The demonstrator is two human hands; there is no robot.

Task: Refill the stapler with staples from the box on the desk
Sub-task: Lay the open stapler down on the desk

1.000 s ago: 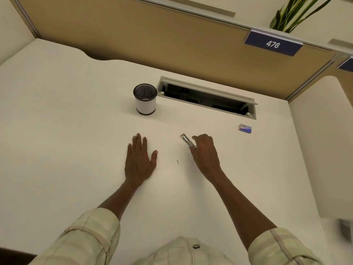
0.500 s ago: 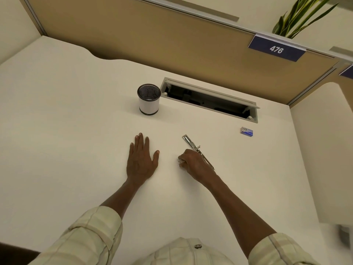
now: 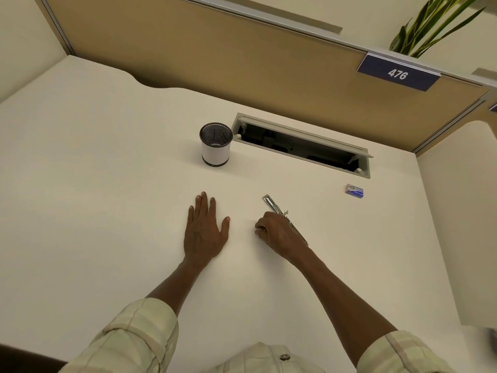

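A slim silver stapler lies opened out on the white desk, pointing away to the left. My right hand rests just left of it. Its back hides the stapler's middle, and its fingertips are curled together down on the desk. Whatever is between them is hidden. Palm down with fingers spread, my left hand lies flat on the desk a little further left and holds nothing. The small blue staple box sits far right, well beyond my right hand.
A mesh pen cup with a white sleeve stands behind my left hand. An open cable hatch is cut into the desk at the back. A tan partition closes the far side, and a white side panel stands at the right.
My right hand left the stapler's far end and came back to the left, onto the spot where a tiny metal bit lay. The stapler now lies stretched out. My left hand stayed put.
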